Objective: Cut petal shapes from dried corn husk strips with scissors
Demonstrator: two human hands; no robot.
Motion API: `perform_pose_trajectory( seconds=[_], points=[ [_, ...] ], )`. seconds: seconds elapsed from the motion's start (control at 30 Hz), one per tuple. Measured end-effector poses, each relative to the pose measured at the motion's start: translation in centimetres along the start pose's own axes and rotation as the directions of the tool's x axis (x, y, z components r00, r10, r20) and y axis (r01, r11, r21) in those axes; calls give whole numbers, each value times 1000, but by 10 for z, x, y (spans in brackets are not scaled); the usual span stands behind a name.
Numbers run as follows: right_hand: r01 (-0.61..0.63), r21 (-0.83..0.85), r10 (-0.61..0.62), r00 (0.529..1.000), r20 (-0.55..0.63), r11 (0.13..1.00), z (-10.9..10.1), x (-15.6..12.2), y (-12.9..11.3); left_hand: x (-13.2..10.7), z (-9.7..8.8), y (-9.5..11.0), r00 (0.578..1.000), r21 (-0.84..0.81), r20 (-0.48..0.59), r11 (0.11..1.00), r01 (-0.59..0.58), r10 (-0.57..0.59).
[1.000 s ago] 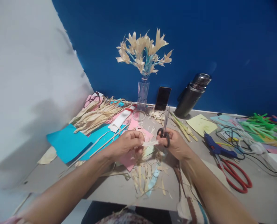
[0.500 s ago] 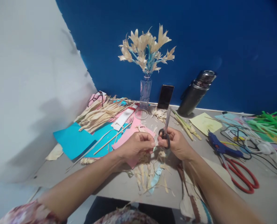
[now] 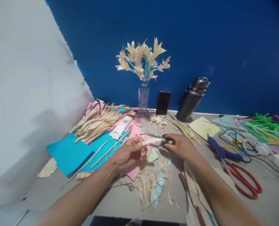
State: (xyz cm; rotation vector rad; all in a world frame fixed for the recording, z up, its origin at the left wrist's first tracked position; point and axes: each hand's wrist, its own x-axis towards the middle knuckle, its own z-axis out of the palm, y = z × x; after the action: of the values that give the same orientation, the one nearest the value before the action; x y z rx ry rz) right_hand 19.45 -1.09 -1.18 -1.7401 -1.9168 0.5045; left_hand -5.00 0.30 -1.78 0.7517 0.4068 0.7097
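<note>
At the left of the frame, blue paper [image 3: 67, 153] lies on the desk [image 3: 45, 194], and a husk bundle [image 3: 98, 122] above it partly covers dark-framed glasses [image 3: 100, 106]. The left forearm runs off the bottom edge. Left of center, the left hand [image 3: 130, 153] has its grip pinched, thumb and forefinger together on one end of a pale strip [image 3: 152, 141]; its other fingers curl beneath, partly hidden. The strip spans mid-frame, over pink paper [image 3: 131, 171], toward the right hand; whether those fingers touch its far end is hard to tell. Upper center, a clear bottle [image 3: 143, 100] holds pale flowers [image 3: 141, 59]. The right hand [image 3: 180, 146] has its grip closed around black-handled scissors [image 3: 163, 143], the handles mostly covered, the blades thin and blurred, pointing left. Farther right, a glue gun [image 3: 224, 152] overlaps red-handled scissors [image 3: 259, 189], and tangled cables [image 3: 233, 133] run off the right edge.
</note>
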Motion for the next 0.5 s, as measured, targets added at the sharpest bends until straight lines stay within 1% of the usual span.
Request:
perform_pose_trajectory(
  seconds=[0.03,0.07,0.1,0.17,0.27,0.37,0.43,0.5],
  points=[
    [2,-122,2,1000,28,993,1,-1,-2,1,-1,0,1000,-1,-22,1000,-8,8],
    [-1,-200,14,998,61,980,3,-2,-4,1,-1,0,999,2,-42,1000,-14,14],
    [-1,-239,24,995,94,971,5,-4,-8,1,-1,0,998,12,-60,1000,-21,21],
    [24,-263,16,989,146,965,10,-8,-13,2,0,0,995,51,-95,998,-32,37],
    [93,-268,-35,977,212,959,15,-11,-15,3,2,1,986,107,-158,994,-33,49],
    [93,-254,-30,970,242,963,16,-9,-9,4,2,1,976,150,-210,988,-32,64],
    [96,-176,-42,957,288,980,13,-7,-3,5,2,0,968,211,-232,976,-43,93],
    [103,-35,-87,947,310,994,9,-6,0,4,3,-2,959,275,-255,960,-52,126]
  ],
)
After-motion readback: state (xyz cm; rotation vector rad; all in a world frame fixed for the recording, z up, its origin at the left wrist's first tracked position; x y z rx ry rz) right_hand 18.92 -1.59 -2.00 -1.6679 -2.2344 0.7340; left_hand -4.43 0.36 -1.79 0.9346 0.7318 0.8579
